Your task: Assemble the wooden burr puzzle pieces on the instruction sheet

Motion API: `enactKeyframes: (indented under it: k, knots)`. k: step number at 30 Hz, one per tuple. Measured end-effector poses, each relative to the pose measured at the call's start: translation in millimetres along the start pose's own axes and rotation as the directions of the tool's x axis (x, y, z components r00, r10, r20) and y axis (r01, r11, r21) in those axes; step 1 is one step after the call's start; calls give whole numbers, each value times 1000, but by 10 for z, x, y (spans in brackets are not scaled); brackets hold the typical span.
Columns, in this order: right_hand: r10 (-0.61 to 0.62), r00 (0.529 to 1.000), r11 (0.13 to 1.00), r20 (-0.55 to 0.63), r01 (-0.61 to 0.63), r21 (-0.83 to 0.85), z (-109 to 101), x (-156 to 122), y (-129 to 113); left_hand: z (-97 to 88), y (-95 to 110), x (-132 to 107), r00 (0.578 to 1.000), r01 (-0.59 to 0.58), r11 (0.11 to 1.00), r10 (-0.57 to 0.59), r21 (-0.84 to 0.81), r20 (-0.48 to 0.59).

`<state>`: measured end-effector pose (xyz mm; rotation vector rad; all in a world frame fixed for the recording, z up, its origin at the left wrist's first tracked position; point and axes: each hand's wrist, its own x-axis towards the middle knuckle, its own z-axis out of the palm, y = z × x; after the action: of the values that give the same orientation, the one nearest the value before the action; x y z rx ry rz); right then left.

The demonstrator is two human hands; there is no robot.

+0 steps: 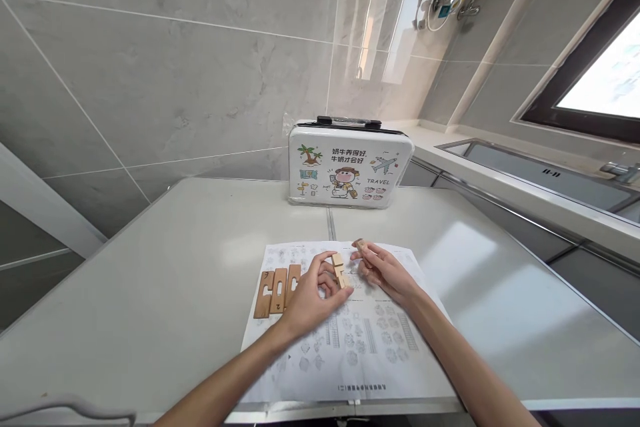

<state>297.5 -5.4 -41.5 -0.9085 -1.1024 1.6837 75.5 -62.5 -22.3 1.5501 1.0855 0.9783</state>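
Note:
My left hand [316,290] pinches a pale notched wooden puzzle block [341,271] between thumb and fingers. In my right hand [385,271] is a small brown wooden puzzle piece [361,248], tilted, its lower part covered by my fingers. The two pieces are apart, with a narrow gap between my hands. Beside my left hand lie several flat brown wooden pieces with cut-outs, among them a piece marked 6 [263,295] and a piece marked 2 [279,290]. Under both hands is a printed sheet [345,373] covered in small diagrams.
A white cartoon-printed case [350,170] with a black handle stands at the back of the white table [150,307]. Tiled wall [200,80] rises behind it. At the right is a counter with a sink [545,170] and a faucet [620,170].

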Motion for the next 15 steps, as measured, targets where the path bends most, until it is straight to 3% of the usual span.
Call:
enactKeyframes:
  k: [11, 15]
  knots:
    - [56, 986, 991, 157, -74, 111, 54, -71, -72, 59, -112, 13, 996, 88, 972, -84, -216, 28]
    - [71, 974, 996, 215, -80, 35, 72, -104, -74, 80, -142, -1, 995, 93, 966, -83, -243, 52]
